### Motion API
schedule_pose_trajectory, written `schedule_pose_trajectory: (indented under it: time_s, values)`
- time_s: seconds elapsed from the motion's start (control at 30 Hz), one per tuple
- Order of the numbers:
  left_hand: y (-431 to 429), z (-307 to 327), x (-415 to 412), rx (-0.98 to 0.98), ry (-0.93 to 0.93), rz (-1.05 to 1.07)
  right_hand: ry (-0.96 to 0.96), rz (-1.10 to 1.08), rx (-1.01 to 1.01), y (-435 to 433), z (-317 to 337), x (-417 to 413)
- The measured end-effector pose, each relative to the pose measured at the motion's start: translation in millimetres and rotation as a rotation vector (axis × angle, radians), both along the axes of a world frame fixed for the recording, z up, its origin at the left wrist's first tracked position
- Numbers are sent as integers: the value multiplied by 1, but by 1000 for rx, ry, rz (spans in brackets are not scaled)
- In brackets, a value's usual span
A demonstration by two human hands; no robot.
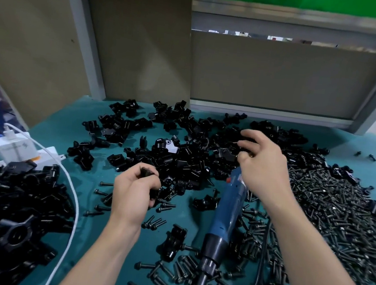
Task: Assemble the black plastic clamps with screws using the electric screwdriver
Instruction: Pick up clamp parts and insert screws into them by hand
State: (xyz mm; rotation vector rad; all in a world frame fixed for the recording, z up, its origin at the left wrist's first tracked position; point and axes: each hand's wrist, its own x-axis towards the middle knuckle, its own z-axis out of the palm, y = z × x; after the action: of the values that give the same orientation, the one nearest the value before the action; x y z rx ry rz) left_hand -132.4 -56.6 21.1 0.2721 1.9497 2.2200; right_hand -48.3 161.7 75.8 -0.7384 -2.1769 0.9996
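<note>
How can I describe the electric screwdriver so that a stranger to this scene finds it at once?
Begin at the teal mat and look between the two forearms, just below the right hand. There the electric screwdriver lies flat, its metal tip toward the person, among loose screws. It is the one long blue body on the mat; everything around it is small and black.

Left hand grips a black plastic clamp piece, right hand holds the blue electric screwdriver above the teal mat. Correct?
No. Head view: the blue electric screwdriver lies unheld on the teal mat; the right hand is at the pile of black plastic clamps. The left hand does grip a black plastic clamp piece.
</note>
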Motion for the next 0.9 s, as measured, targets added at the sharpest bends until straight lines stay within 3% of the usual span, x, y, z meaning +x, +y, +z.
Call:
schedule_pose_trajectory:
  time_s: [0.1, 0.2, 0.33, 0.57, 0.67, 0.73, 0.8, 0.9]
  values:
    - [1, -1, 0, -18, -1, 1, -415, 54, 254, 26, 3, -25]
    - [1, -1, -1, -34, -3, -5, -930, 153, 354, 47, 5, -57]
    - [0, -4, -2, -51, 3, -17, -1159, 358, 398, 66, 13, -84]
    - [1, -6, -6, -63, 2, -28, -1110, 385, 455, 63, 13, -89]
    - [1, -6, -5, -66, 2, -36, -1155, 392, 664, 57, 13, -80]
    - [0, -6, -5, -67, 5, -40, -1128, 394, 644, 55, 15, -72]
    - [0, -5, -4, -68, 2, -45, -1020, 344, 591, 53, 21, -61]
    - [1, -6, -4, -79, 9, -46, -664, 167, 518, 41, 22, -43]
